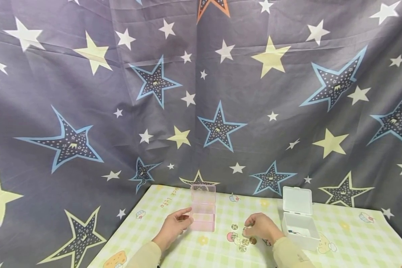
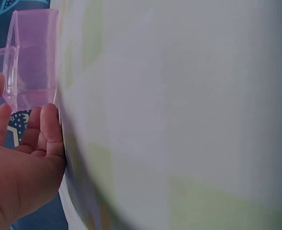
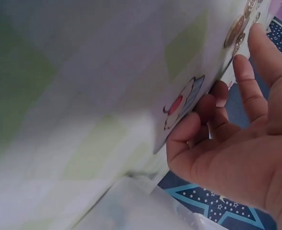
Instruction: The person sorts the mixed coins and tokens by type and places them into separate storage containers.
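Sorting coins point(image 1: 242, 240) — that's the step in hand, as I judge it. Landmark = pink box point(image 1: 203, 216), lid up, standing mid-table on the checked cloth point(image 1: 348, 242).

L hand point(image 1: 174, 227): resting on the cloth just left of the pink box, fingers relaxed and loosely curved toward its side wall, thumb up; touching or only very near, can't tell from head view. Wrist view shows fingers point(image 2: 47, 132) beside the box corner point(image 2: 28, 67), holding nothing.

R hand point(image 1: 261, 227): right of the pink box, down over the coin cluster, fingers curled at the near coins. Looks like a fingertip pinch on one coin, but the coin itself is too small to confirm. Wrist view: fingertips point(image 3: 241, 72) against the cloth next to a few coins point(image 3: 237, 31).

Coins lie loose, gold-ish and silver-ish, between the pink box and the white box point(image 1: 299, 225), which sits farther right w/ lid open; something small inside, not legible.

Next move, my est.: get a clean pinch on a single flat coin, lift w/o dragging neighbours, carry to whichever open box fits. L hand should steady the pink box if that's the target.
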